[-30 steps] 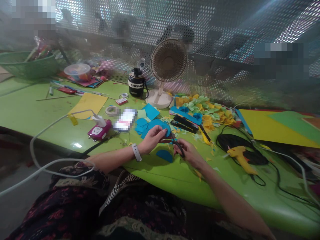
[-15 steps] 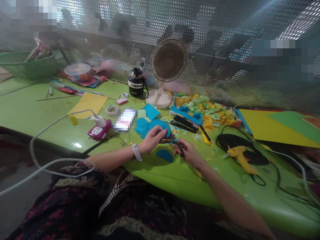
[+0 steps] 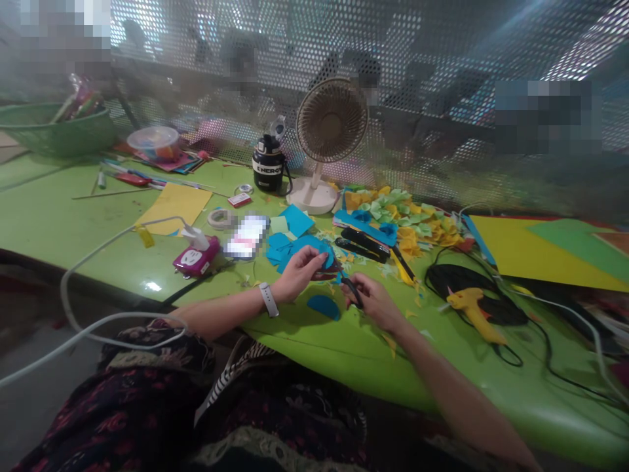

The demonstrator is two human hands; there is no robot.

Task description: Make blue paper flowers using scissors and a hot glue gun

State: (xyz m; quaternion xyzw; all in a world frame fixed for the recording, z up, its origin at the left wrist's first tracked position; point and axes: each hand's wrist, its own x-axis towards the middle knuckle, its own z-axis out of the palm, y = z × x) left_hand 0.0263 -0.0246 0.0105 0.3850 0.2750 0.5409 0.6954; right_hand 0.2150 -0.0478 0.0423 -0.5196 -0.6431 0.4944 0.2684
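Pinched in my left hand (image 3: 302, 272) is a piece of blue paper (image 3: 325, 254), held just above the table. My right hand (image 3: 372, 301) grips a pair of dark-handled scissors (image 3: 352, 291), its fingers wrapped around the handles. The blades point up and left, close by the blue paper; whether they touch it I cannot tell. Below the two hands a blue paper half-disc (image 3: 323, 307) lies flat on the green table (image 3: 295, 341). Behind my left hand is a pile of blue paper pieces (image 3: 280, 248).
A black stapler (image 3: 363, 244) and a heap of yellow and green paper pieces (image 3: 413, 216) lie beyond the scissors. To the right rests a yellow glue gun (image 3: 476, 313). A fan (image 3: 332, 124), a black bottle (image 3: 268, 167), a phone (image 3: 247, 236) and a purple power socket (image 3: 196, 257) stand around.
The scissor blades have shifted slightly beside the blue paper, and the paper has turned a little in my left hand. The other things stay in place.
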